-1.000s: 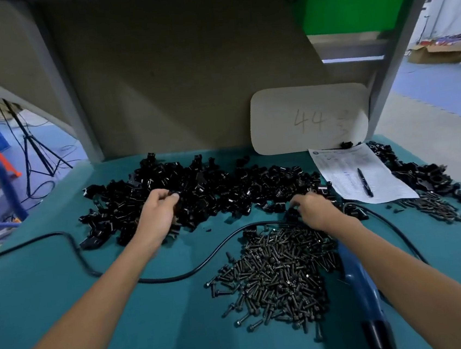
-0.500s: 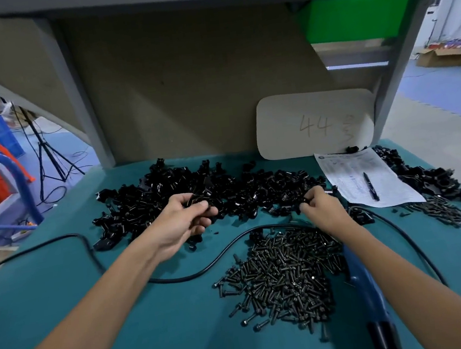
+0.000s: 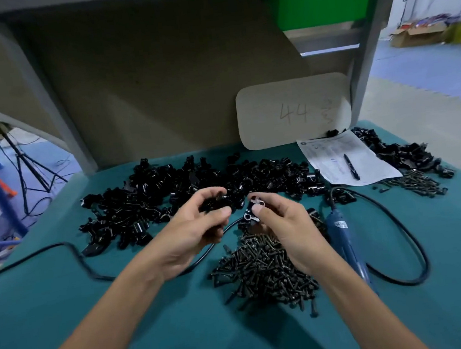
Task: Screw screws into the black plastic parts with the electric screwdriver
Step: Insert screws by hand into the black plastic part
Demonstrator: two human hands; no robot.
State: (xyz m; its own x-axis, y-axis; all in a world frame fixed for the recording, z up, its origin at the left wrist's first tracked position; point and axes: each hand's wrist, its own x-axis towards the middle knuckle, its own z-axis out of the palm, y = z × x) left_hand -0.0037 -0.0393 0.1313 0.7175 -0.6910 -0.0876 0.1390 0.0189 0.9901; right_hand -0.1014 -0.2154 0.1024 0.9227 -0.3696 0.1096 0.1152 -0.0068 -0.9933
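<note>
A long heap of black plastic parts lies across the back of the green table. My left hand holds one black part between thumb and fingers, raised above the table. Close beside it, my right hand pinches another black part with a shiny edge. Below both hands lies a pile of dark screws. The blue electric screwdriver lies on the table to the right of my right hand, untouched.
The screwdriver's black cable loops across the table on both sides. A paper sheet with a pen lies back right, beside more black parts and screws. A beige board leans on the back wall.
Both hands have lifted away from the heap of parts, each with a black part, and come together over the screw pile.
</note>
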